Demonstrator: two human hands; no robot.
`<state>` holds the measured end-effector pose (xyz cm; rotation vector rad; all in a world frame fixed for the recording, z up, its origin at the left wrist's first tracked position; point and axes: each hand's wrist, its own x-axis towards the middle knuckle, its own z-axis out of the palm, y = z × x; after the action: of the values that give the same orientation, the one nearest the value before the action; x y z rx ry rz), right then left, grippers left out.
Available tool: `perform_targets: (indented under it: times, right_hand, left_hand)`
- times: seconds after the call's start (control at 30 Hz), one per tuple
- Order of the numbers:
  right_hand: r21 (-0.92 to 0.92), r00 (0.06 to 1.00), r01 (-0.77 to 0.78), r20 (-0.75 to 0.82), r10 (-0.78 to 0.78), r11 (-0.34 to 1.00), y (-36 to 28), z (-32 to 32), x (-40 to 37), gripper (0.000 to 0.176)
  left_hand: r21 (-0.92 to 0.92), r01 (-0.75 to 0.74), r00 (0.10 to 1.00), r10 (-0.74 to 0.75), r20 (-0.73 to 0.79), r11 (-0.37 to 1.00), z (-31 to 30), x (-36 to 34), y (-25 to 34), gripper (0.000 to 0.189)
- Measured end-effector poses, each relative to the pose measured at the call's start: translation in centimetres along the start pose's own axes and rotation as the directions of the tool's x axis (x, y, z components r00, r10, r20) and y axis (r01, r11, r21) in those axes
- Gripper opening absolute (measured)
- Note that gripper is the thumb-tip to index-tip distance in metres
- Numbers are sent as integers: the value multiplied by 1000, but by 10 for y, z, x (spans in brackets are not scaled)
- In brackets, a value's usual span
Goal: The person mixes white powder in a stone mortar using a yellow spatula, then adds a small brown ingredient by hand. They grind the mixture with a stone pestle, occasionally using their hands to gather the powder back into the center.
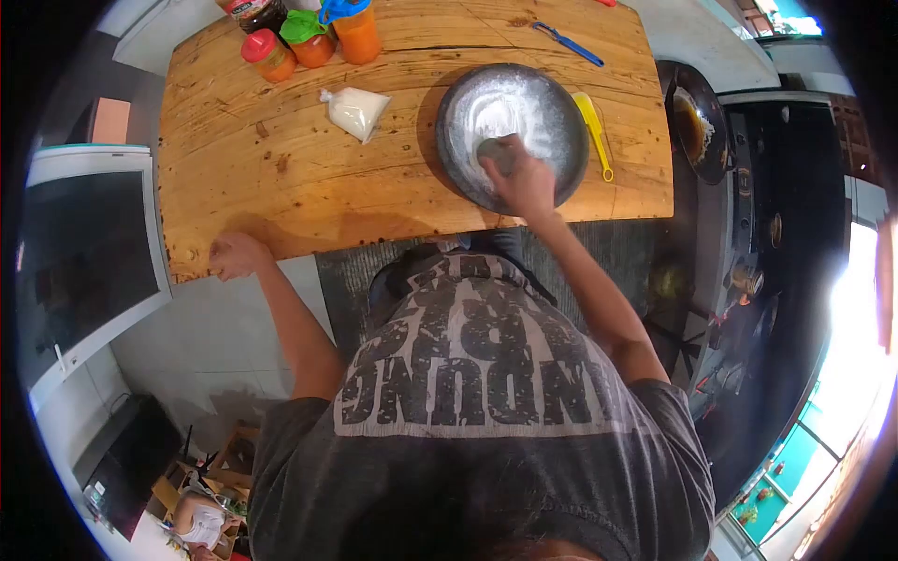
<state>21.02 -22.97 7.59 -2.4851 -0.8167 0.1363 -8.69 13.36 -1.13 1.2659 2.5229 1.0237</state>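
Observation:
My right hand is closed around a dark round pestle, which rests inside a wide dark stone mortar. White powder or paste coats the inside of the bowl. At the table's front left corner lies my left hand, its fingers bent over the edge; whether they hold anything is hidden. A small tied plastic bag of whitish contents lies left of the mortar. Close to the mortar's right side is a yellow peeler-like tool.
Lidded orange jars and a dark jar stand at the back left of the wooden table. A blue-handled tool lies at the back right. Beyond the right edge sits a pan beside a black stove.

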Motion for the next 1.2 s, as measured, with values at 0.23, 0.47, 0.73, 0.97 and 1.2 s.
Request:
perform_targets:
  times: [0.23, 0.47, 0.73, 0.97, 1.2]
  right_hand:
    - [148, 987, -160, 36, 156, 976, 7, -13, 51, 54]
    - [-62, 994, -96, -53, 93, 993, -1, 3, 17, 44]
    - [15, 997, -45, 63, 44, 999, 4, -29, -23, 44]
    - [-66, 994, -106, 22, 108, 992, 1, -14, 32, 42]
    - [174, 996, -82, -11, 86, 981, 9, -11, -21, 44]
  left_hand:
    - [-50, 26, 999, -24, 49, 998, -15, -5, 7, 44]
    - [1, 62, 996, -62, 66, 998, -14, -5, 8, 41]
    - [-66, 82, 994, -77, 77, 994, -19, -7, 14, 39]
    - [-15, 37, 997, -36, 70, 999, -17, -5, 7, 41]
    - [-1, 44, 996, -44, 79, 999, -25, -15, 22, 41]
